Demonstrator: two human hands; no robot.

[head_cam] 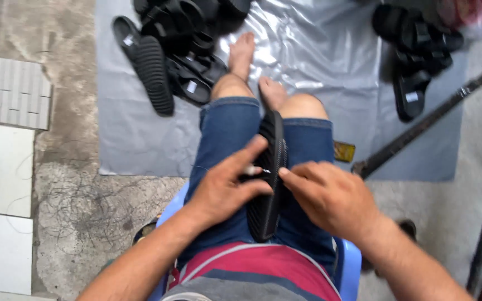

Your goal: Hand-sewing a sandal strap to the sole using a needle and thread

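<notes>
Closest to us, across our lap, a black ribbed sandal stands on its edge between our knees, its toe pointing away toward the feet. Our left hand wraps around its left side, thumb lying over the upper edge, and pinches a small pale tool whose thin tip touches the sandal's rim; we cannot tell exactly what kind of tool it is. Our right hand rests against the right side, fingers narrowed together and the fingertip pressing just where the tool's tip meets the rubber.

We sit on a blue plastic stool, in denim shorts. Because the fingertip sits right beside the tool's tip, we judge that a slip of the left hand could nick that finger or scratch the sole. The sandal is balanced on edge, held only by the two hands and the thighs, so a loosened grip could let it roll off toward the floor.

Past the knees, our bare feet rest on a grey plastic sheet spread over rough concrete. A small yellowish packet lies just beside the right leg. Farther off, a heap of black sandals sits to the left and a second heap to the right. A dark metal bar lies slanted across the sheet's right edge, and pale tiles border the left.
</notes>
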